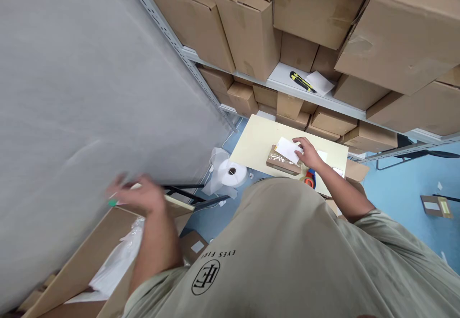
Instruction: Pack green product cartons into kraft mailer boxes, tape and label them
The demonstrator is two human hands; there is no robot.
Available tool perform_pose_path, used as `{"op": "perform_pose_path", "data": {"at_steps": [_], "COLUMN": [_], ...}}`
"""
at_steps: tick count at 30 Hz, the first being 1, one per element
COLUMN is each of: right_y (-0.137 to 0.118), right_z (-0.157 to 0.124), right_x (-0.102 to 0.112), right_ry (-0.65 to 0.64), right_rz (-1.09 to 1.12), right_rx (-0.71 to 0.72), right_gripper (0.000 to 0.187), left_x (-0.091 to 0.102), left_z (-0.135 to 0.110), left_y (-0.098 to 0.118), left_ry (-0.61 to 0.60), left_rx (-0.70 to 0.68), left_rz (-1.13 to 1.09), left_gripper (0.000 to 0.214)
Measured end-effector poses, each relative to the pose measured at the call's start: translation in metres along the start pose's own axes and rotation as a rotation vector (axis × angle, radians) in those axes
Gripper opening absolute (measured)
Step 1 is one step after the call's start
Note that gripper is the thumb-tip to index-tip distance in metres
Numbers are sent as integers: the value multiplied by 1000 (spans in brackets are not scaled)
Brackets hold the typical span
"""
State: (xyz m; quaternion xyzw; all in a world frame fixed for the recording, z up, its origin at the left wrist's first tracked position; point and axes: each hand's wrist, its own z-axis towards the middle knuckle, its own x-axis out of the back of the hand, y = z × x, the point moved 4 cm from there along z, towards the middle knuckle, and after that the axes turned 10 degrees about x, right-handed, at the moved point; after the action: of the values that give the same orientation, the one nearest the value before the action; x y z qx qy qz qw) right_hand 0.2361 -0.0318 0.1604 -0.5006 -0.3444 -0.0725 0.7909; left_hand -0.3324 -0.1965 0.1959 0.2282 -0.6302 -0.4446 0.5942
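My right hand [305, 152] rests on a white paper slip [287, 148] that lies on a small brown parcel [282, 161] on the cream table [255, 140]; its fingers lie fairly flat. My left hand [138, 194] is blurred by motion over an open cardboard box [89, 255] at my left. Its fingers curl round a thin object with a green end [113, 203]. White plastic wrapping [115, 263] lies inside that box.
A tape dispenser [309, 179] sits by my right wrist. A white roll [232, 171] stands on the blue floor. Shelves of cardboard boxes [247, 30] rise ahead, with a yellow utility knife [302, 81] on one shelf. A grey sheet [89, 92] fills the left.
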Motion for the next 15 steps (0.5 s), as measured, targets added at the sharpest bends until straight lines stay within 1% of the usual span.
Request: {"op": "perform_pose_path", "data": {"at_steps": [1, 2, 3, 4, 5, 6, 7, 8, 9, 11, 13, 15], "right_y": [3, 7, 9, 12, 14, 16, 17, 18, 19, 21, 26, 34], "right_z": [1, 1, 2, 3, 4, 4, 5, 5, 5, 4, 2, -1], "right_x": [-2, -3, -5, -6, -7, -8, -8, -7, -7, -6, -6, -10], "right_ry": [-20, -38, -52, -63, -72, -80, -86, -92, -97, -98, -86, -49], "right_rz": [2, 5, 8, 12, 16, 22, 29, 37, 48, 72, 102, 134], "right_rx": [-2, 0, 4, 10, 15, 19, 20, 16, 9, -14, -53, -126], "right_gripper": [55, 57, 59, 60, 62, 63, 63, 63, 63, 62, 62, 60], "left_x": [-39, -83, -124, -162, -194, -220, -241, -257, -269, -284, -293, -300], "left_z": [-19, -44, -74, -108, -142, -175, -205, -231, -252, -279, -291, -292], "left_y": [15, 32, 48, 62, 73, 81, 85, 87, 87, 83, 77, 70], "left_ry": [-98, -295, -508, -703, -873, -1016, -1130, -1222, -1287, -1382, -1407, -1382], "left_rx": [19, 2, -31, -72, -105, -127, -137, -131, -110, -90, -77, -51], "left_rz": [-31, -79, -122, -150, -154, -149, -139, -127, -116, -108, -90, -78], "left_gripper": [29, 22, 20, 23, 28, 33, 36, 39, 39, 38, 37, 37]}}
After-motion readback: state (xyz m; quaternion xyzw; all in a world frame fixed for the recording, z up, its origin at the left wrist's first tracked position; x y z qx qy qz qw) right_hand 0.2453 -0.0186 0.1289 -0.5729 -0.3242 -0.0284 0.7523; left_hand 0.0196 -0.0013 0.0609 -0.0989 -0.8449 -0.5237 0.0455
